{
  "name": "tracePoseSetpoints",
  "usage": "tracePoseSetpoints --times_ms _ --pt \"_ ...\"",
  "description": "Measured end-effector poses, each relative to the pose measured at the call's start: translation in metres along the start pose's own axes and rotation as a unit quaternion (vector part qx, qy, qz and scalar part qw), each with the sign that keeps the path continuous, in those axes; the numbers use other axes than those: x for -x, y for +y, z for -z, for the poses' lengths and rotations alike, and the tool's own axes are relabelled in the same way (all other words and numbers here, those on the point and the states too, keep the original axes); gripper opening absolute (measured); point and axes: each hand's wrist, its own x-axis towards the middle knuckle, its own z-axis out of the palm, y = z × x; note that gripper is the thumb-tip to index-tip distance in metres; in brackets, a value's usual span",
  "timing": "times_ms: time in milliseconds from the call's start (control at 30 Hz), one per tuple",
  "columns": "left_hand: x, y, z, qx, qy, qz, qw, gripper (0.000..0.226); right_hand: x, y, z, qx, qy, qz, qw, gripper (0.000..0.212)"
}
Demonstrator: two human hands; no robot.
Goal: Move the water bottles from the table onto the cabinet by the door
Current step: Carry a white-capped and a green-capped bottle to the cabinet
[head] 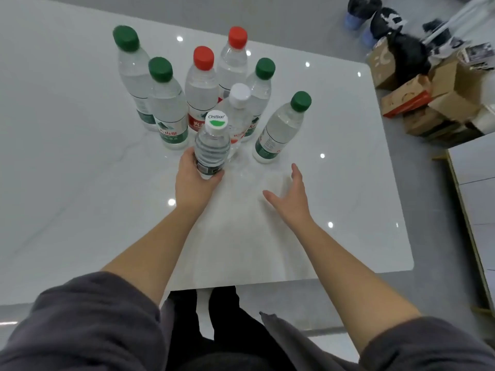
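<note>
— Hands first: what has the left hand (pixel 194 180) got?

— Its fingers and thumb wrap round the lower body of the small Cestbon bottle (pixel 211 148), which stands upright at the near edge of the cluster. Whether its base touches the counter (pixel 80 156) or is just off it, I cannot tell. The right hand (pixel 290 200) holds nothing, its fingers spread and relaxed over bare counter.

— How will that bottle handle?

— It looks full, so fairly heavy for its size, and the thin ribbed plastic will likely give under a hard squeeze. The ribs should help against slipping. A grip round the middle of the body seems safest, and the cap is on.

— What stands near it?

— The white-capped bottle (pixel 238 113) is just behind, close enough to be nudged if the lift tilts away. Two red-capped bottles (pixel 202 89) and three green-capped bottles (pixel 168 108) stand further back, all upright. The lone green-capped bottle (pixel 278 129) stands apart, nearest the right hand, and looks the easiest next pick.

— And further out?

— On the floor past the counter's far right corner, cardboard boxes (pixel 417 103) are piled. Neither cabinet nor door is in view, so I cannot judge the route.
</note>
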Motion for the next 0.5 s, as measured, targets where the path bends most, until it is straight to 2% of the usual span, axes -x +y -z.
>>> tracePoseSetpoints --times_ms 167,333,500 --pt "0.006 -0.013 0.019 -0.041 -0.038 -0.011 0.998 0.071 -0.042 -0.027 -0.011 -0.064 0.022 0.002 0.998 0.101" --pt "0.014 -0.019 0.034 -0.062 -0.06 -0.014 0.996 0.07 -0.072 -0.047 -0.025 -0.109 0.076 0.022 0.991 0.07" --pt "0.013 -0.022 0.04 -0.066 -0.081 -0.021 0.994 0.07 -0.063 -0.042 -0.022 -0.097 0.074 0.024 0.992 0.068"
